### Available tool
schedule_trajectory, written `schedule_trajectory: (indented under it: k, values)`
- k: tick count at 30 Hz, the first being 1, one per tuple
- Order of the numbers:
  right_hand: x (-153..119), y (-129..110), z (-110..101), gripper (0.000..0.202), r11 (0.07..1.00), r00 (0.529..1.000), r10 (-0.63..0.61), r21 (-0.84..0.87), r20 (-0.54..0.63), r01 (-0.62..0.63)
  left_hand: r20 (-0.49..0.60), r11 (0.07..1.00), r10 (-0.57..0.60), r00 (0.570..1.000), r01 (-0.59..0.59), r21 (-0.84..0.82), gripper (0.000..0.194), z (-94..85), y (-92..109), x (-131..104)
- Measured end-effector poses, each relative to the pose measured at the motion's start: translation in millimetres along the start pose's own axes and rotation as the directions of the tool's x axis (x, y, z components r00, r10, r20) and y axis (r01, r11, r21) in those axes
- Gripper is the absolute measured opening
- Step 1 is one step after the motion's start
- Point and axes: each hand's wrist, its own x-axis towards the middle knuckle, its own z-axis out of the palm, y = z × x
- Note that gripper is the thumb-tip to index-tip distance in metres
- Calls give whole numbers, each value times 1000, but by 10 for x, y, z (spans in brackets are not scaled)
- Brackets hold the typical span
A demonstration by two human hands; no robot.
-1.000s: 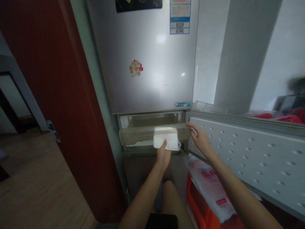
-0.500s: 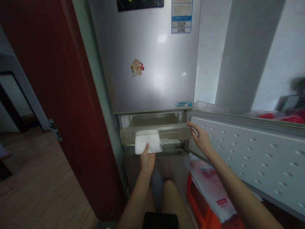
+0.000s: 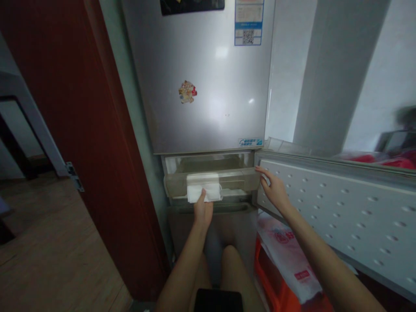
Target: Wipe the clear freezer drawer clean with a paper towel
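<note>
My left hand pinches a folded white cloth, thumb on top and fingers beneath. The cloth lies against the front of a see-through fridge drawer, which is pulled a little way out. At the drawer's right end, my right hand holds its top corner with the fingertips, the thumb lower down. The drawer's inside shows only in part, and I make out nothing in it.
The fridge's middle door stands wide to the right. Its upper door and lower front are closed. Below the swung door is an orange stool or rack with a white plastic bag. A dark red door frame rises at left.
My left hand has moved the cloth slightly up and to the right along the drawer front. My right hand keeps its place on the drawer's corner.
</note>
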Motion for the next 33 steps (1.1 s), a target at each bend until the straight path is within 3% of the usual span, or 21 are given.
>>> schedule_trajectory:
  k: [5, 11, 17, 24, 33]
  values:
    - [-8, 11, 11, 37, 1000, 1000, 1, 2, -5, -1, 21, 998, -61, 998, 60, 27, 37, -14, -123, -16]
    - [-6, 19, 2, 37, 1000, 1000, 0, -1, -1, 0, 138, 990, -141, 980, 138, 29, 37, 59, -435, -37]
    - [0, 3, 1, 38, 1000, 1000, 2, -7, 5, -2, 115, 970, -243, 963, 242, 27, 35, 176, -650, -122]
    - [-9, 0, 2, 40, 1000, 1000, -2, -8, 14, 2, 81, 979, -206, 975, 206, 2, 33, 134, -464, -150]
    - [-24, 18, 14, 40, 1000, 1000, 5, -6, 16, -5, -55, 999, 24, 998, -22, 29, 34, -106, 46, 40]
